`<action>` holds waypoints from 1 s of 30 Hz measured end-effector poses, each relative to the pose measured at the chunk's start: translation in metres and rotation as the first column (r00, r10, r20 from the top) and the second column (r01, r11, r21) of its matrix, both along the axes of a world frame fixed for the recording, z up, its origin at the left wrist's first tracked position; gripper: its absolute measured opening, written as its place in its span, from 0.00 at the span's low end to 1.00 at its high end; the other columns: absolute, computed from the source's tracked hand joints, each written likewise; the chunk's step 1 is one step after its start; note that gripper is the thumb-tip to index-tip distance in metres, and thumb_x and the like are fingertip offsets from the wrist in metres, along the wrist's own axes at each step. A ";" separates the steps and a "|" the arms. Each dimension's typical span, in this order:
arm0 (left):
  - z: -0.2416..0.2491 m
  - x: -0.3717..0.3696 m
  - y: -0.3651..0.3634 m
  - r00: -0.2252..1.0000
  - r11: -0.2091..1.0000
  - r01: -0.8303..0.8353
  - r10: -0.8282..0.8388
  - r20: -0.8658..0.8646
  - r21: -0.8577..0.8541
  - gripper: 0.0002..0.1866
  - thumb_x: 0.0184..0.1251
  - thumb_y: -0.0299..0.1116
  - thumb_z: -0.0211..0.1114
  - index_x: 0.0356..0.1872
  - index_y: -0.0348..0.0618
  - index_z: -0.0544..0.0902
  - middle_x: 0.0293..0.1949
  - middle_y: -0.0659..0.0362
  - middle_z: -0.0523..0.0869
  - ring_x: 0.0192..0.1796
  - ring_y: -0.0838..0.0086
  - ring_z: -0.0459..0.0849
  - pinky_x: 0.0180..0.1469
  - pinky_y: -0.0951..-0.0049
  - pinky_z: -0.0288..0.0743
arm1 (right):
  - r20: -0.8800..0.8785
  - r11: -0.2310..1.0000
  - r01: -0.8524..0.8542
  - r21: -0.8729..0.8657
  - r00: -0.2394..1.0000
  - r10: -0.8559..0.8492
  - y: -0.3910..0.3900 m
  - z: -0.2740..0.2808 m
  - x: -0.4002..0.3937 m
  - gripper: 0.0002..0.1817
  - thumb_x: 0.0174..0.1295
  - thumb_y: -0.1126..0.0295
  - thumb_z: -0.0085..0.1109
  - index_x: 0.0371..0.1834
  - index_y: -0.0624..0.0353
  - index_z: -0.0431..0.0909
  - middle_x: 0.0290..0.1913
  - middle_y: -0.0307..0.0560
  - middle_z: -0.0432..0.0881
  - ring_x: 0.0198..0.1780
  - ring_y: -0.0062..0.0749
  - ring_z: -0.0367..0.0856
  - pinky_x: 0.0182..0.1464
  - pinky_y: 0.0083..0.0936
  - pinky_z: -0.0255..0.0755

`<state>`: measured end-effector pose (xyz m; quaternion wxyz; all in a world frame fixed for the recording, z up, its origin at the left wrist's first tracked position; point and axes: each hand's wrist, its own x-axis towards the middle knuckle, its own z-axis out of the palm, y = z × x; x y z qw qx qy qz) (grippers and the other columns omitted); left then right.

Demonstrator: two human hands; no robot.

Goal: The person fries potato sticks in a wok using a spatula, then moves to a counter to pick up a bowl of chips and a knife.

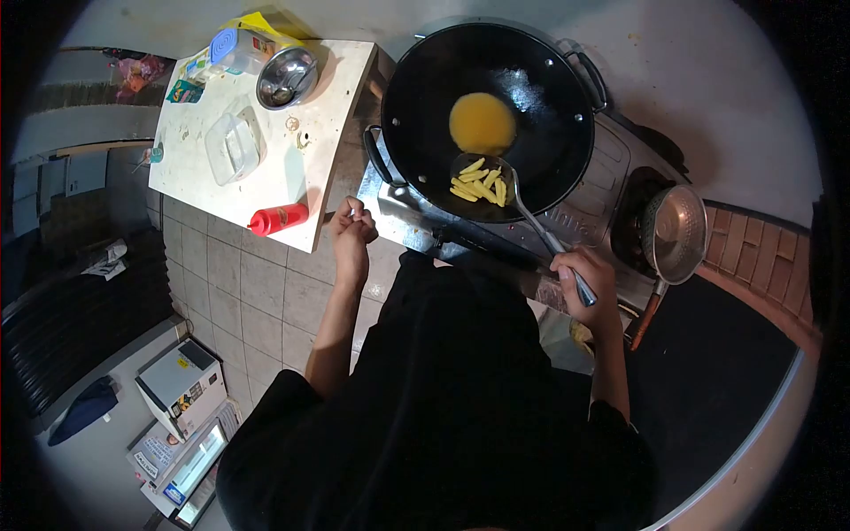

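My right hand [586, 281] is wrapped round the handle of a metal skimmer [534, 217]. The skimmer's bowl lies over the near side of a large black wok [549, 115] and carries several pale yellow fries [479, 182]. Beyond them, a round pool of yellow oil [482, 123] sits at the bottom of the wok. My left hand [352, 221] hangs in the air between the table and the stove, its fingers curled inward. A red squeeze bottle [278, 219] lies on its side near that hand, at the table's near corner.
On the light table [190, 146] at left are a steel bowl [287, 78], a clear plastic container [233, 149] and a blue-lidded tub [237, 50]. A hammered pan [675, 234] with a wooden handle sits right of the wok. A white boxy appliance [181, 387] stands at lower left.
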<state>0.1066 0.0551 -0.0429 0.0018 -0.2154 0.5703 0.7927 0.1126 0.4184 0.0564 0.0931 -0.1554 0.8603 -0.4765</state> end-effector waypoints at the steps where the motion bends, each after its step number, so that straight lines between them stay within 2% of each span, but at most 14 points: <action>1: 0.000 -0.001 0.001 1.000 1.000 0.003 -0.003 -0.002 0.001 0.13 0.55 0.13 0.42 0.30 0.48 0.65 0.19 0.71 0.60 0.19 0.87 0.52 0.22 0.80 0.42 | -0.002 1.000 0.003 0.001 1.000 -0.003 0.002 0.002 0.001 0.04 0.59 0.77 0.56 0.36 0.60 0.79 0.30 0.49 0.77 0.32 0.41 0.77 0.37 0.32 0.70; 4: -0.002 -0.003 0.001 1.000 1.000 0.025 -0.025 -0.018 0.007 0.13 0.55 0.13 0.42 0.30 0.48 0.65 0.18 0.71 0.60 0.19 0.87 0.53 0.22 0.80 0.42 | 0.017 0.999 -0.026 0.019 1.000 0.025 0.007 0.008 0.000 0.04 0.58 0.76 0.58 0.36 0.60 0.79 0.30 0.49 0.76 0.33 0.41 0.77 0.37 0.33 0.70; 12: -0.003 -0.003 0.001 0.999 1.000 0.022 -0.021 -0.033 0.015 0.13 0.55 0.13 0.42 0.30 0.48 0.65 0.18 0.70 0.60 0.19 0.86 0.52 0.21 0.79 0.42 | -0.097 0.984 -0.171 0.051 0.980 0.175 0.024 0.026 -0.010 0.10 0.56 0.80 0.57 0.42 0.58 0.78 0.32 0.48 0.75 0.33 0.40 0.75 0.36 0.33 0.69; 22: -0.002 0.007 -0.003 0.999 0.999 -0.010 0.011 -0.030 0.045 0.13 0.57 0.14 0.43 0.30 0.49 0.65 0.19 0.70 0.60 0.19 0.87 0.52 0.22 0.80 0.42 | -0.075 0.975 -0.167 0.148 0.981 0.180 -0.005 0.017 -0.014 0.07 0.58 0.78 0.58 0.39 0.59 0.80 0.32 0.48 0.77 0.33 0.41 0.77 0.36 0.34 0.69; 25: -0.004 0.009 -0.006 0.999 0.999 -0.011 0.012 -0.040 0.045 0.12 0.57 0.14 0.43 0.29 0.49 0.65 0.19 0.70 0.61 0.19 0.87 0.52 0.22 0.80 0.43 | -0.089 0.988 -0.121 0.097 0.988 0.130 -0.017 0.009 -0.011 0.06 0.59 0.78 0.57 0.38 0.60 0.80 0.32 0.48 0.77 0.33 0.40 0.77 0.36 0.32 0.70; 27: -0.006 0.011 -0.008 1.000 0.999 -0.015 0.017 -0.026 0.045 0.13 0.56 0.13 0.43 0.29 0.49 0.65 0.19 0.70 0.61 0.19 0.87 0.52 0.22 0.80 0.43 | -0.018 0.998 -0.064 -0.010 0.998 0.064 -0.025 0.007 -0.007 0.05 0.61 0.79 0.56 0.38 0.61 0.79 0.32 0.49 0.77 0.33 0.40 0.78 0.36 0.29 0.71; 30: -0.006 0.012 -0.009 0.999 0.999 -0.019 0.021 -0.046 0.048 0.13 0.55 0.13 0.42 0.29 0.49 0.64 0.19 0.70 0.60 0.20 0.87 0.52 0.22 0.80 0.42 | -0.056 0.997 -0.007 -0.082 0.998 0.003 -0.041 0.005 -0.001 0.04 0.61 0.80 0.56 0.38 0.63 0.78 0.31 0.49 0.77 0.32 0.39 0.79 0.36 0.29 0.71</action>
